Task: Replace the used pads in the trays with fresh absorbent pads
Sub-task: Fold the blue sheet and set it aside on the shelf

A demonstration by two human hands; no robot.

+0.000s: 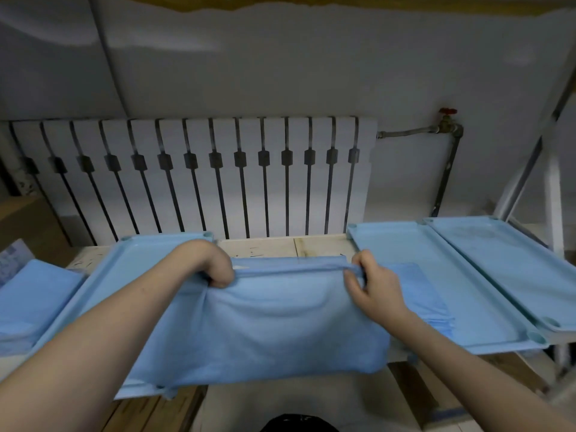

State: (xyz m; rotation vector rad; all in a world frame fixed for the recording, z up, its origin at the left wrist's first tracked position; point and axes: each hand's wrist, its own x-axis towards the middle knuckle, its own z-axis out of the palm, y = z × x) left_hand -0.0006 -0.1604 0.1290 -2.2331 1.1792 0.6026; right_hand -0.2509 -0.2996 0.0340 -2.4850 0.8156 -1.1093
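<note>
My left hand [216, 269] and right hand [375, 289] pinch the blue pad [265, 332]; I should lay it flat in the lower-left tray [134, 260].

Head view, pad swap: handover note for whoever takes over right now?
Left hand grips the far edge of a blue pad; right hand pinches the same edge.
The pad is held spread over the left tray; I cannot tell whether it is going in or coming out.
Middle tray and right tray look bare.
One pad stack lies by the right hand, another far-left stack.
Left: settle this pad, then line the two bare trays.
</note>
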